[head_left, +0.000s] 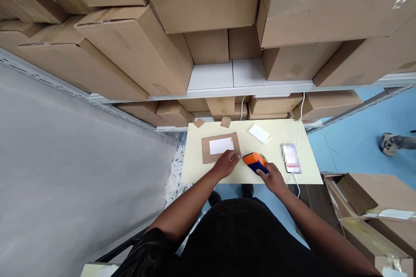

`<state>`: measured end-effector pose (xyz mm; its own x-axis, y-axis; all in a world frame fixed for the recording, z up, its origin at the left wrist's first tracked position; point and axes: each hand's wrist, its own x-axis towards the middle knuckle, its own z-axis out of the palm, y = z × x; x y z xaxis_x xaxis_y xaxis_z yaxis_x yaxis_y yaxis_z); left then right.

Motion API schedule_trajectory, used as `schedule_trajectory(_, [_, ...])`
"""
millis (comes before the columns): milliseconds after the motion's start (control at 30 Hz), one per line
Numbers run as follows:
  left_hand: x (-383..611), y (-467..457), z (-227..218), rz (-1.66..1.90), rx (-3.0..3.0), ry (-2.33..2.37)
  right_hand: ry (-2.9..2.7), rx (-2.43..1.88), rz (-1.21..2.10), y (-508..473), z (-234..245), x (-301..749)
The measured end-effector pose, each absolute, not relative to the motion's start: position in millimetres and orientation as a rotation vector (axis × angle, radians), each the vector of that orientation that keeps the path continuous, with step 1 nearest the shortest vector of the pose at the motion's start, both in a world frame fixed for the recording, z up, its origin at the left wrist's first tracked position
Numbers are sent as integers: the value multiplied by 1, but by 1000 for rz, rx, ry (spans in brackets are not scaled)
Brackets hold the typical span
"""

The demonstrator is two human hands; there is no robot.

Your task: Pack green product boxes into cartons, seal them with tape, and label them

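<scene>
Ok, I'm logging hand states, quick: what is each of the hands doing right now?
Left hand: rests on the brown mailer; grip cannot be told.
Right hand: closed on the orange-and-blue tool.

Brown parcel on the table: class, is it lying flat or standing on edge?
Flat: the brown parcel lies broad face up on the table, white label showing, left hand on its corner.

right hand (272,178) around tape dispenser (255,162)

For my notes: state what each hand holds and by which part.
The right hand grips the orange tool, seemingly a tape dispenser, by its blue handle. The left hand holds nothing; it rests on the brown parcel.
</scene>
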<state>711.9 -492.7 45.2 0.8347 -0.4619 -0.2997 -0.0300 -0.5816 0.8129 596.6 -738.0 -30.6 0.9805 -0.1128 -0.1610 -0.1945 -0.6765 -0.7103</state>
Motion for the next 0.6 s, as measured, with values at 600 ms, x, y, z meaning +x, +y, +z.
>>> schedule_trajectory(600, [748, -553, 36, -847, 2244, -593, 600, -1996, 170, -726, -21, 579])
